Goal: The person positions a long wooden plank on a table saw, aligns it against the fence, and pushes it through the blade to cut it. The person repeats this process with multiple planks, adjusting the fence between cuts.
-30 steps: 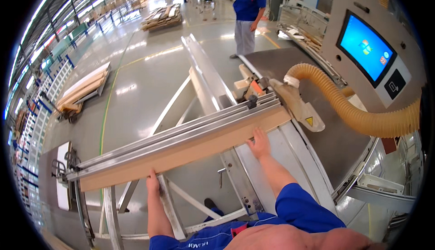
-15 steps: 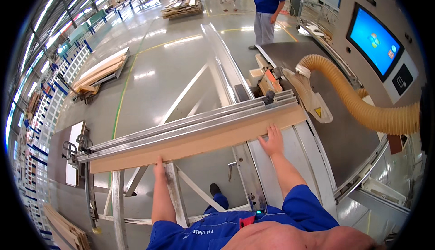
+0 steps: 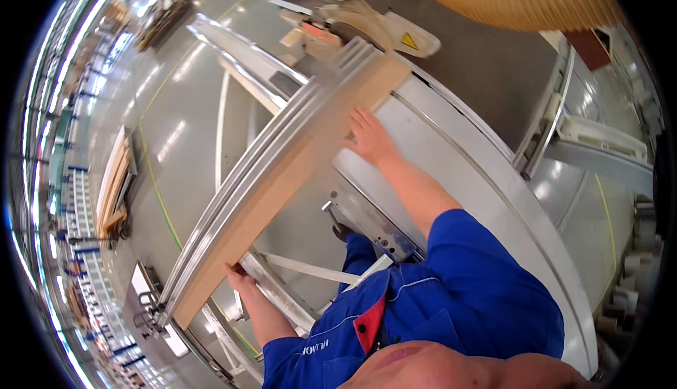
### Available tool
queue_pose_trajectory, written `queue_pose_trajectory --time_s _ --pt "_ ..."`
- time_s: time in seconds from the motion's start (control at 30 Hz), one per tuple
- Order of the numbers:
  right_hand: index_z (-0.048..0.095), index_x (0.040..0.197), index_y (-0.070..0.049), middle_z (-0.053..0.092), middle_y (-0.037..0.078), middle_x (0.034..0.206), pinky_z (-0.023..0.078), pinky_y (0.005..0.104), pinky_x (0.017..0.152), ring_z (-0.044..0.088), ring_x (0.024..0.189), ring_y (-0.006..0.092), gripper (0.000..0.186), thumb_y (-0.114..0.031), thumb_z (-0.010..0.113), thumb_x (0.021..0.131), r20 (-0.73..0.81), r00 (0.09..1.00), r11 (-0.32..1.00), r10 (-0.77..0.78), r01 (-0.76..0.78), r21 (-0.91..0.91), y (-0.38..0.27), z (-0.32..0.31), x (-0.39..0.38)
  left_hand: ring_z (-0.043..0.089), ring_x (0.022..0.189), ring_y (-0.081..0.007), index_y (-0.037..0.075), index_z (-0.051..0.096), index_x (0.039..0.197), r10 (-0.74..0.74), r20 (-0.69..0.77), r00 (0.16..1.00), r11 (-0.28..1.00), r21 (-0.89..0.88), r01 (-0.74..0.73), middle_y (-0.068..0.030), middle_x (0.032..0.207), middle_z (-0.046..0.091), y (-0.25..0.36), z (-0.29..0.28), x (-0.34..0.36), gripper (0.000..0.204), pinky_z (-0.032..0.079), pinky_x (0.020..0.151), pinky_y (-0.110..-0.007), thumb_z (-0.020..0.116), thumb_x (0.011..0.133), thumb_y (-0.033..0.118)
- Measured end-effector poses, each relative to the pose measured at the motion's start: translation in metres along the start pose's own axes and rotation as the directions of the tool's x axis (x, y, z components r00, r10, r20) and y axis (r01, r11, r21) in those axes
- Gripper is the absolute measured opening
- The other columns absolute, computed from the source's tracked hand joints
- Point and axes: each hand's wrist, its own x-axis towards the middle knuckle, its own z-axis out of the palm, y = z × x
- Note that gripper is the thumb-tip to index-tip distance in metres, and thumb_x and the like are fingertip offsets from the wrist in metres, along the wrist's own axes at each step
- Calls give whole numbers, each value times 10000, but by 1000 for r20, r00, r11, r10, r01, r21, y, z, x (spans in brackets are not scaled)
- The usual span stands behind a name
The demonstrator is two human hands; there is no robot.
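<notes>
Grey floor (image 3: 194, 139), both hands (image 3: 371, 137) touching long board (image 3: 284, 184)

Long, narrow, light-brown wooden board (image 3: 271, 190) | one piece, plain face, partly blurred | lying flat, slanting from 1 o'clock down to between 7 and 8 | long edge along metal fence (image 3: 243, 170)
</notes>
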Motion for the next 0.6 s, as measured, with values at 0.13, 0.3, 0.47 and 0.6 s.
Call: queue_pose_trajectory --time_s 0.13,0.3,0.47,0.6 --pt "468 1495 26 413 169 1616 228 449 1292 292 1544 333 760 -534 572 991 96 995 997 33 -25 -78 1 9 2 579 1304 -324 10 587 1410 4 102 995 1000 -1 -4 -161 1408 630 -3 2 4 618 416 1165 -459 426 1100 520" --pt "412 1551 7 368 155 1650 191 442 1304 255 1564 310 803 -583 501 1014 146 987 989 66 -45 -141 0 6 6 600 1279 -314 43 594 1411 14 114 993 999 42 -19 -141 1379 655 -7 2 5 593 444 1136 -466 432 1099 521" --pt "398 1562 5 352 150 1660 186 438 1305 250 1565 320 809 -591 481 1021 166 984 984 60 -31 -175 2 5 12 589 1294 -307 25 588 1420 -12 169 986 999 41 5 -143 1380 654 -5 3 2 636 436 1148 -467 446 1090 550" --pt "407 1553 9 353 149 1658 189 439 1304 249 1565 326 794 -581 480 1026 154 986 983 59 -31 -180 3 7 14 611 1245 -311 52 591 1418 -100 109 989 986 147 83 -136 1359 656 -2 17 4 666 483 1089 -469 484 1056 601"
